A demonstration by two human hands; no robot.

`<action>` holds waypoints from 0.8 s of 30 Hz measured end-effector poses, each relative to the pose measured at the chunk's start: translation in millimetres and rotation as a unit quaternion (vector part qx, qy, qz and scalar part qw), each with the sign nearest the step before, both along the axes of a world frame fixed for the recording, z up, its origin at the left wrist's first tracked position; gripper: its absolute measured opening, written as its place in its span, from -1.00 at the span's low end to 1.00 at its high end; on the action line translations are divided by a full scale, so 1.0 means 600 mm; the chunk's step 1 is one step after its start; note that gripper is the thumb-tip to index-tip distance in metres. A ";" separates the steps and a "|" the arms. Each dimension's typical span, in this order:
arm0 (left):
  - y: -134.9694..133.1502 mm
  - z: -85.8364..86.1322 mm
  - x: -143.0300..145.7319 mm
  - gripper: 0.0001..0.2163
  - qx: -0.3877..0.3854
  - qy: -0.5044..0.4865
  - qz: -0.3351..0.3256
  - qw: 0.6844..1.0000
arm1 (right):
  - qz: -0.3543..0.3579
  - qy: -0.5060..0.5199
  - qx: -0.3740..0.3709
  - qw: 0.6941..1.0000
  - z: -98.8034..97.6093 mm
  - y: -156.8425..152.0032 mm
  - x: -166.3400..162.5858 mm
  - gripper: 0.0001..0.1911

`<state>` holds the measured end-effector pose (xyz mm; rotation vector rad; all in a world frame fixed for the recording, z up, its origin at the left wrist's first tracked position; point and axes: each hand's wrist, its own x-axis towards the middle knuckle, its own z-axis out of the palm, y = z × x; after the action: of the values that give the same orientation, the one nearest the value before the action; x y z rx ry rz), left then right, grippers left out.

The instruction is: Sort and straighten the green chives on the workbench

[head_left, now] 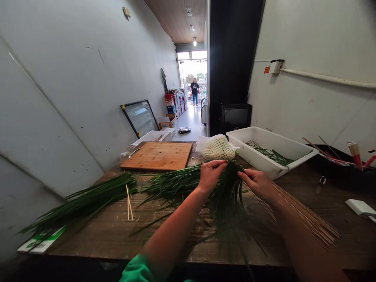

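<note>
Fingers (222, 164) pinching green leaves (230, 192) (ribbon-thin), slender wooden sticks (306, 215), grainy tabletop (102, 233)

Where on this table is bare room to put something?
The board behind the leaves looks mostly bare; so does the table between left bundle and front edge, and between long sticks and white block. Crowded: the middle, where left hand and right hand hold a bunch.

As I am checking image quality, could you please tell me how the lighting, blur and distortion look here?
Head view throughout: the far doorway is washed out, with glare on the floor; green leaves hanging below the left hand and right hand blur toward the near edge of the table; the black panel slants, probably from wide-angle distortion.
</note>
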<state>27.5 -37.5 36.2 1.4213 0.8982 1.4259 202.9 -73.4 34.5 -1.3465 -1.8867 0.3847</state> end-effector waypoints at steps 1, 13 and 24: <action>-0.001 -0.002 0.001 -0.85 0.033 0.034 0.011 0.999 | -0.001 0.000 -0.002 1.000 0.001 0.000 0.001 -0.51; 0.045 -0.019 -0.069 -0.86 0.077 0.533 0.184 0.822 | -0.035 0.041 -0.031 0.998 -0.004 0.011 0.017 -0.46; 0.068 -0.069 -0.068 -0.85 0.115 0.610 0.140 0.771 | -0.032 0.030 -0.032 0.999 -0.012 0.016 0.016 -0.47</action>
<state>-13.6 3.1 -4.9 2.5365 1.8160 0.6338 212.2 -63.7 27.3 -1.4174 -1.7910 0.4509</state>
